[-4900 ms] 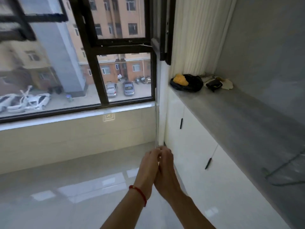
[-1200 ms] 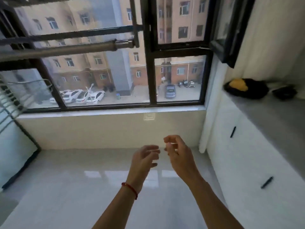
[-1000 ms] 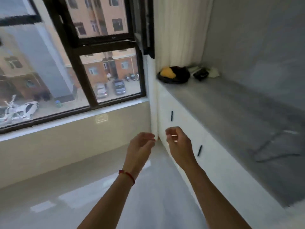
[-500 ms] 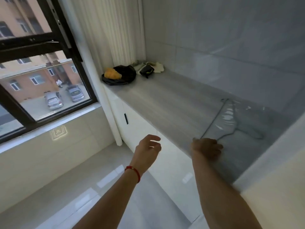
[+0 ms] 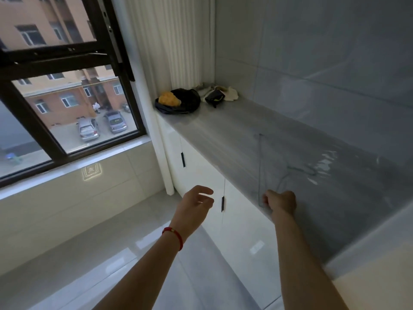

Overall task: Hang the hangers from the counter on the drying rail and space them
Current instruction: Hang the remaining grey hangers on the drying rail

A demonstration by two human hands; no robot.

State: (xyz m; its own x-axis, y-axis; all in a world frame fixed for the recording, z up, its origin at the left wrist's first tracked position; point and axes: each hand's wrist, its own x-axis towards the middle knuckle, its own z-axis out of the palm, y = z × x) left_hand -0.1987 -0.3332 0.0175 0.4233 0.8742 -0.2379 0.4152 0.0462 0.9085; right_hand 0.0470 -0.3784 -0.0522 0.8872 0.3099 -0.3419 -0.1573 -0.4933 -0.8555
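Note:
A thin grey wire hanger (image 5: pixel 260 166) lies flat on the grey counter (image 5: pixel 223 135), its hook toward the back wall and one corner at the counter's front edge. My right hand (image 5: pixel 281 201) rests on that front edge with its fingers curled around the hanger's near corner. My left hand (image 5: pixel 194 204) hovers in the air in front of the cabinet doors, holding nothing, fingers loosely spread. A red band circles the left wrist. The drying rail is out of view.
A black bag with something orange on it (image 5: pixel 178 100) and a small dark pouch on pale cloths (image 5: pixel 215 95) sit at the counter's far end. White cabinet doors with black handles (image 5: pixel 222 203) stand below. A dark-framed window (image 5: pixel 125 70) is at left. Shiny film (image 5: pixel 324 162) lies by the hook.
The view has swung from the window and rail to the counter. My hands parted; the right one reached the counter edge and closed on the hanger's corner. The left stayed open.

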